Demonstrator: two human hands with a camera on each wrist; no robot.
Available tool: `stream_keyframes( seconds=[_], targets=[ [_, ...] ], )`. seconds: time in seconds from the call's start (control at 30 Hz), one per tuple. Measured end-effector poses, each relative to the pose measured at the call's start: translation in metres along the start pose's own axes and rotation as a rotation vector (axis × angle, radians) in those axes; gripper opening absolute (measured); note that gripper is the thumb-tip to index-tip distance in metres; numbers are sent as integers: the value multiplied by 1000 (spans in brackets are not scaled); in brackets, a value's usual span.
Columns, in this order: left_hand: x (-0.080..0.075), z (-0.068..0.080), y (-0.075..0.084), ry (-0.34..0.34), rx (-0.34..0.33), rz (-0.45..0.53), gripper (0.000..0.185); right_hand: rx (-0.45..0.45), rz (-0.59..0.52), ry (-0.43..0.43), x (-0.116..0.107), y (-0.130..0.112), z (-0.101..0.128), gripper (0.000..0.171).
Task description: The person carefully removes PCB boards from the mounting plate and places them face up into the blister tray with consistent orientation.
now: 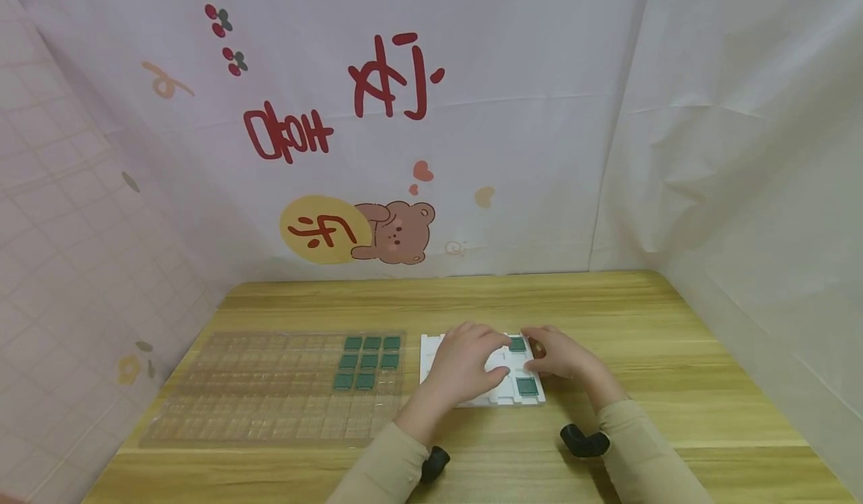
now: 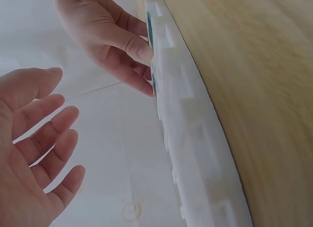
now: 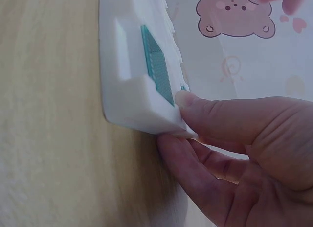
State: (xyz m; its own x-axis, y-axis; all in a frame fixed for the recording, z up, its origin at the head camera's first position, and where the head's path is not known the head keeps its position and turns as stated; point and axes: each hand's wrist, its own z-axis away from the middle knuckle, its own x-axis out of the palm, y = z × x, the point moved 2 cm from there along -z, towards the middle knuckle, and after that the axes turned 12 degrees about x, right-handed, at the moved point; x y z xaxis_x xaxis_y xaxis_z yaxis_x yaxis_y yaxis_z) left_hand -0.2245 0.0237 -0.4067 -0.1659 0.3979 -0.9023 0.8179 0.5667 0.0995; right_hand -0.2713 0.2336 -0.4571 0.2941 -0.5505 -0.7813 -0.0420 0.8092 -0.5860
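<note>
A wood table (image 1: 674,354) in front of a pale curtain (image 1: 512,114) with a bear picture (image 1: 398,232) and red writing. On the left of the table, a big clear tray (image 1: 256,392) with a small group of green chips (image 1: 368,362) near its right end. Just right of it, near the middle, a small white tray (image 1: 431,350) with a green chip (image 1: 527,386) in its near right pocket and another (image 1: 517,344) in its far right pocket.

Left hand (image 1: 465,362) over the white tray, fingers spread and loose, holding nothing. Right hand (image 1: 562,354) at the right edge of the white tray (image 3: 127,100), thumb (image 3: 215,114) pressed on the corner by a chip (image 3: 156,70) and fingers (image 3: 186,163) curled under the edge, pinching the tray. Seen from the left wrist, the right hand (image 2: 105,34) touching the far end of the tray (image 2: 195,129), the left hand (image 2: 34,148) open beside it.

Two black wrist cameras (image 1: 583,442) low over the near table, beige sleeves (image 1: 640,459) behind them.
</note>
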Motion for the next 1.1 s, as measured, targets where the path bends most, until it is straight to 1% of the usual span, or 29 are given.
stream_keyframes(
  seconds=[0.07,0.17,0.3,0.43,0.6,0.67,0.77,0.93,1.1],
  targets=[
    [3,-4,-1,2,-4,-8,34,-1,3,2,0,0,0,65],
    [7,-9,-1,-1,-20,-12,35,-37,25,11,0,2,-1,64],
    [12,-17,-2,-27,-62,-17,36,-59,24,12,-1,3,-1,64],
    [16,-28,-3,-77,-119,-17,39,-31,-5,4,0,4,-3,65],
    [21,-38,-4,-132,-187,9,40,-19,-3,2,1,5,-4,66],
    [24,-41,-6,-148,-204,8,40,-14,-1,0,1,5,-3,66],
    [27,-46,-8,-162,-222,2,41,-15,-7,-3,1,5,-3,67],
    [33,-53,-10,-184,-263,34,41,-13,-27,-11,0,5,-3,67],
    [40,-60,-12,-216,-308,55,41,-5,-18,-9,-1,3,-2,66]
  ],
)
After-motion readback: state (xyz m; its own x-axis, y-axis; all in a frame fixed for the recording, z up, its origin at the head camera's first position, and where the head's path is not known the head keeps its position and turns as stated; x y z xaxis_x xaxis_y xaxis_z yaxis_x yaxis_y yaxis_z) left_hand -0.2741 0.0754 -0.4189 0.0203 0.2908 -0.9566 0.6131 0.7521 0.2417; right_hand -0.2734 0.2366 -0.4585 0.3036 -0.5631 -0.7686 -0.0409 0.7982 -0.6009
